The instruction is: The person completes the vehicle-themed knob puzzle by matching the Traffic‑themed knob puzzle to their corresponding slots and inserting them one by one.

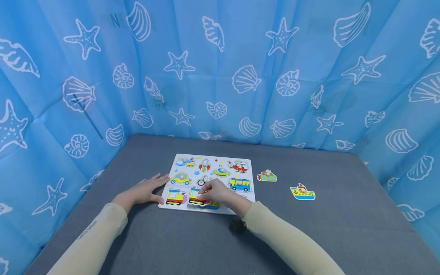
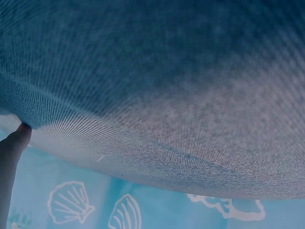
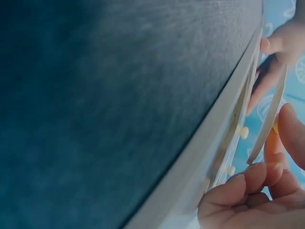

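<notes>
A wooden knob puzzle board [image 1: 192, 173] with vehicle pictures lies on the grey table. My right hand [image 1: 217, 191] pinches a red and yellow train puzzle piece [image 1: 194, 195] by its small knob, over the board's front row. In the right wrist view this thin piece [image 3: 270, 119] is tilted, with a gap between it and the board [image 3: 190, 157]. Under it, a blue and yellow boat picture [image 1: 212, 205] is partly covered. Another train [image 1: 175, 196] is at the board's front left. My left hand [image 1: 144, 191] rests with fingers spread at the board's left edge.
Off the board's right side lie a green and orange submarine piece [image 1: 268, 176] and a yellow and blue boat piece [image 1: 303, 192]. A small dark patch [image 1: 238, 226] is under the right forearm. Blue seashell curtains [image 1: 220, 61] enclose the table's back and sides.
</notes>
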The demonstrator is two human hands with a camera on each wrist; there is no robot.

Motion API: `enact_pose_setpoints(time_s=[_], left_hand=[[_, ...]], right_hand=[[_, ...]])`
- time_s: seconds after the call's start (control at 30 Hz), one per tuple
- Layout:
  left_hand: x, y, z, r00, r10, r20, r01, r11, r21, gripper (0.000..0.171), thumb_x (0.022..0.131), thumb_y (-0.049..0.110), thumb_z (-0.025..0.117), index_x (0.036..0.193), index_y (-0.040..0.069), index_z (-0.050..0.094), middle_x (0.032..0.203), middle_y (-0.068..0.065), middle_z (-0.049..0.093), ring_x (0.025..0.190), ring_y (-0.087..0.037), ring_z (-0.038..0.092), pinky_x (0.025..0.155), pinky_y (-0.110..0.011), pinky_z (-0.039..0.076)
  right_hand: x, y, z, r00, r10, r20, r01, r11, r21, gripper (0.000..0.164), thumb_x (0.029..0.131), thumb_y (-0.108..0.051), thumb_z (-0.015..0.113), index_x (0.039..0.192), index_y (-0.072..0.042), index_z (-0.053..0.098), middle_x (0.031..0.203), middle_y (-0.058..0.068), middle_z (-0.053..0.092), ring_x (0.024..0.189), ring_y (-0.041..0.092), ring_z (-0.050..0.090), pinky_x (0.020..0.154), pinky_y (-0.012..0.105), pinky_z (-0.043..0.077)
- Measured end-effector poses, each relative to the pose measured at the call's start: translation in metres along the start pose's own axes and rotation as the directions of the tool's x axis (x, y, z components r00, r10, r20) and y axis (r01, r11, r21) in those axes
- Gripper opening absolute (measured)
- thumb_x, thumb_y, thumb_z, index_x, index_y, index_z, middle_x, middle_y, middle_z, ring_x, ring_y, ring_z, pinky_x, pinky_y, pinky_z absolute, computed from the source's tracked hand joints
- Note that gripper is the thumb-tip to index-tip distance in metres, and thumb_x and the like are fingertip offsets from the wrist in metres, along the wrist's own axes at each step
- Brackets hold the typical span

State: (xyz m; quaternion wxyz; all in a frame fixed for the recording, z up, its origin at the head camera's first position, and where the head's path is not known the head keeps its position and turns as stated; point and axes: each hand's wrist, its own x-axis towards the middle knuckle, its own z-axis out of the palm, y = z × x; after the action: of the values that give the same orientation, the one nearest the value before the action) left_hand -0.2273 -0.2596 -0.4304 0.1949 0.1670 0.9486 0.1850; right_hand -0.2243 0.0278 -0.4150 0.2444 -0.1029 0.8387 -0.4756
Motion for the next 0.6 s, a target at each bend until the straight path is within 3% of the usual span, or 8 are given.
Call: enact_pose_setpoints(time_s=[0.13,0.6], left_hand=[[-0.001,0.001,-0.001,1.0,0.008,0.0,-0.008,1.0,-0.003,0.103,0.077,0.058,0.071,0.154,0.008,0.024,0.159,-0.016,0.021,0.145,-0.043,0.009,0.109,-0.068,0.007],[0.0,0.001,-0.001,1.0,-0.009,0.013,0.009,1.0,-0.006,0.103,0.077,0.059,0.069,0.155,0.01,0.023,0.159,-0.015,0.02,0.145,-0.042,0.008,0.11,-0.067,0.007]], right_hand=[[0.005,-0.003,0.008,1.0,-0.023,0.0,0.023,1.0,-0.011,0.007,0.087,-0.009,0.074,0.087,-0.003,0.072,0.086,0.004,0.057,0.073,0.014,0.05,0.06,0.024,0.038],[0.014,-0.021,0.036,1.0,0.006,-0.009,-0.007,0.999,-0.05,0.007,0.085,-0.009,0.075,0.083,-0.006,0.071,0.078,0.001,0.061,0.07,0.012,0.052,0.059,0.023,0.039]])
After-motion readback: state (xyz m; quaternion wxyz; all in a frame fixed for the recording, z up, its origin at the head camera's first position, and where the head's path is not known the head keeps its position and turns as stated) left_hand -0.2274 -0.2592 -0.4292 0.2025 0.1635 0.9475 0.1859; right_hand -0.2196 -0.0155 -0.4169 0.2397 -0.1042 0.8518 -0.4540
